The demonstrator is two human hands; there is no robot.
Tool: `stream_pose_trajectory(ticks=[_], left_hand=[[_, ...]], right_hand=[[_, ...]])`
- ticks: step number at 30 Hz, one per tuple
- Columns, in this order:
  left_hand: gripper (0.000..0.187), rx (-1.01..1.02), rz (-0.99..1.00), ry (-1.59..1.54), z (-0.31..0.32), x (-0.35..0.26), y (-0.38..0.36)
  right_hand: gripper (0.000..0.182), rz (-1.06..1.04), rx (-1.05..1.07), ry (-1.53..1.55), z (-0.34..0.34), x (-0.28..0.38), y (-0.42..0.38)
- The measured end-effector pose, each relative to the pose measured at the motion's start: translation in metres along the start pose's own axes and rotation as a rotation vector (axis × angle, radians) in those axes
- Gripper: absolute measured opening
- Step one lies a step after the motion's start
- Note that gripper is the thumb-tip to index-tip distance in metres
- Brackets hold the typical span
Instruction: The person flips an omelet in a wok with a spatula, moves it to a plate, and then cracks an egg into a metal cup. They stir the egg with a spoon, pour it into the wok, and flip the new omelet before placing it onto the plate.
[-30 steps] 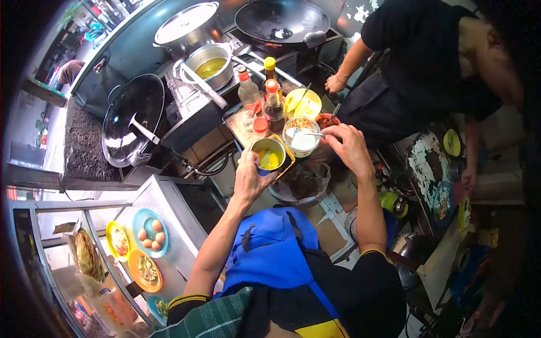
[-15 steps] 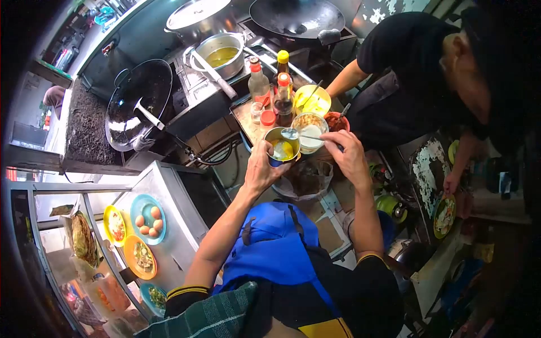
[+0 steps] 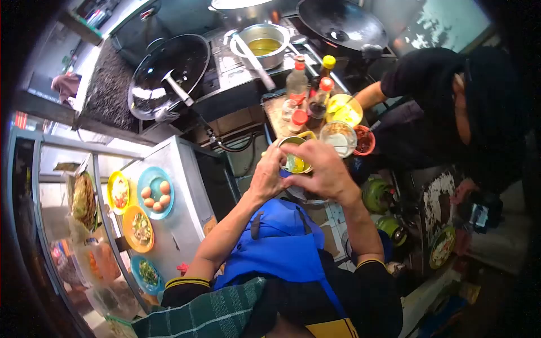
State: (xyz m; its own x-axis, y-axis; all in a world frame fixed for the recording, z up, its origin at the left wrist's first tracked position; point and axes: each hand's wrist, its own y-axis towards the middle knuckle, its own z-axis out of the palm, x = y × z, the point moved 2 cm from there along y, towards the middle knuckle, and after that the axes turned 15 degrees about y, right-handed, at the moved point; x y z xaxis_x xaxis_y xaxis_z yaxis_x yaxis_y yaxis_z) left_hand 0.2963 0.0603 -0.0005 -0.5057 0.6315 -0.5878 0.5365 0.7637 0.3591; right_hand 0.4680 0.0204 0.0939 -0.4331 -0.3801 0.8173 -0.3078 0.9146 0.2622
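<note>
Right hand (image 3: 324, 170), grip unclear, had quit the clear white-filled bowl (image 3: 350, 150), joining left hand (image 3: 267, 176), which gripped a round metal cup (image 3: 291, 139).

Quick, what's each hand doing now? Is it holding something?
Left hand: closed around the metal cup.
Right hand: fingers curved over the cup; can't tell if they're gripping anything.

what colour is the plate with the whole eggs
The plate is light blue, clearest in the head view.
</note>
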Motion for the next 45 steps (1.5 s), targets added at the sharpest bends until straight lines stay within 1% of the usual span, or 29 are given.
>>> stream_pose_trajectory(ticks=[1,2,3,5,6,7,9,10,11,13,15,18,19,21,23,24,25,27,29,30,31,33,35,37,39,40,41,42,45], left_hand=[[0.062,0.031,0.020,0.005,-0.008,-0.001,0.000],[0.079,-0.038,0.092,0.091,-0.005,0.009,-0.008],[0.079,-0.054,0.070,0.106,-0.011,0.007,-0.011],[0.089,-0.080,-0.226,0.003,-0.024,0.009,-0.018],[0.096,-0.159,-0.196,0.006,-0.033,0.014,-0.022],[0.098,-0.213,-0.232,0.012,-0.041,0.021,-0.028],[0.100,-0.299,-0.245,0.006,-0.057,0.034,-0.040],[0.101,-0.316,-0.256,0.020,-0.067,0.039,-0.047],[0.102,-0.332,-0.266,0.035,-0.078,0.044,-0.054],[0.105,-0.407,-0.246,0.117,-0.098,0.053,-0.066],[0.105,-0.452,-0.288,0.138,-0.116,0.065,-0.081],[0.104,-0.566,-0.347,0.213,-0.144,0.071,-0.103],[0.104,-0.589,-0.372,0.203,-0.149,0.076,-0.113],[0.104,-0.689,-0.384,0.327,-0.160,0.080,-0.128],[0.099,-0.791,-0.438,0.266,-0.158,0.092,-0.149],[0.096,-0.825,-0.474,0.391,-0.170,0.084,-0.158],[0.095,-0.819,-0.531,0.446,-0.182,0.074,-0.168],[0.097,-0.924,-0.564,0.504,-0.190,0.073,-0.185],[0.097,-0.920,-0.732,0.463,-0.201,0.066,-0.206],[0.097,-0.948,-0.762,0.484,-0.202,0.060,-0.213],[0.098,-0.969,-0.822,0.477,-0.205,0.055,-0.220],[0.099,-1.057,-0.836,0.473,-0.220,0.043,-0.232],[0.100,-1.111,-0.998,0.455,-0.229,0.026,-0.248],[0.100,-1.211,-0.890,0.474,-0.239,0.010,-0.268],[0.097,-1.439,-0.594,0.255,-0.237,0.013,-0.283],[0.095,-1.379,-0.791,0.483,-0.245,-0.005,-0.288],[0.094,-1.298,-0.989,0.704,-0.250,-0.027,-0.296],[0.091,-1.388,-1.037,0.719,-0.245,-0.030,-0.305],[0.079,-1.425,-1.155,0.735,-0.242,-0.054,-0.322]], right_hand=[[0.045,-0.096,0.061,-0.065,0.020,0.005,0.011],[0.037,-0.146,0.085,-0.134,0.034,-0.001,0.021],[0.030,-0.196,0.110,-0.202,0.045,-0.005,0.031],[0.019,-0.070,-0.016,-0.021,0.044,-0.010,0.049],[0.020,-0.066,-0.151,-0.088,0.040,-0.004,0.059],[0.022,0.121,-0.106,-0.172,0.036,0.001,0.065],[0.025,0.159,0.167,0.160,0.034,0.007,0.079],[0.025,0.350,0.217,0.446,0.047,0.001,0.086],[0.026,0.279,0.296,0.578,0.061,-0.002,0.096],[0.024,0.294,0.265,0.494,0.081,0.017,0.118],[0.019,-0.002,0.157,0.168,0.102,0.033,0.139],[0.016,-0.054,0.589,0.189,0.138,0.057,0.159],[0.017,-0.081,0.593,0.262,0.152,0.066,0.168],[0.017,-0.092,0.394,0.286,0.180,0.068,0.183],[0.018,-0.017,0.611,0.087,0.195,0.090,0.201],[0.018,-0.128,0.801,0.214,0.210,0.090,0.204],[0.017,-0.134,0.840,0.289,0.221,0.111,0.205],[0.012,-0.238,0.648,0.290,0.250,0.124,0.211],[0.009,-0.056,0.822,0.076,0.271,0.133,0.220],[0.009,-0.234,1.010,0.291,0.278,0.139,0.216],[0.009,-0.250,1.041,0.286,0.287,0.144,0.214],[0.016,-0.387,0.870,0.417,0.309,0.168,0.216],[0.021,-0.475,0.966,0.351,0.320,0.193,0.228],[0.028,-0.689,1.604,0.405,0.311,0.248,0.207],[0.032,-0.858,1.591,0.370,0.326,0.281,0.203],[0.037,-1.000,1.569,0.341,0.335,0.300,0.201],[0.040,-0.904,1.562,0.118,0.347,0.329,0.203],[0.025,-0.942,1.441,0.308,0.373,0.345,0.202],[0.012,-1.162,1.277,0.525,0.456,0.419,0.197]])
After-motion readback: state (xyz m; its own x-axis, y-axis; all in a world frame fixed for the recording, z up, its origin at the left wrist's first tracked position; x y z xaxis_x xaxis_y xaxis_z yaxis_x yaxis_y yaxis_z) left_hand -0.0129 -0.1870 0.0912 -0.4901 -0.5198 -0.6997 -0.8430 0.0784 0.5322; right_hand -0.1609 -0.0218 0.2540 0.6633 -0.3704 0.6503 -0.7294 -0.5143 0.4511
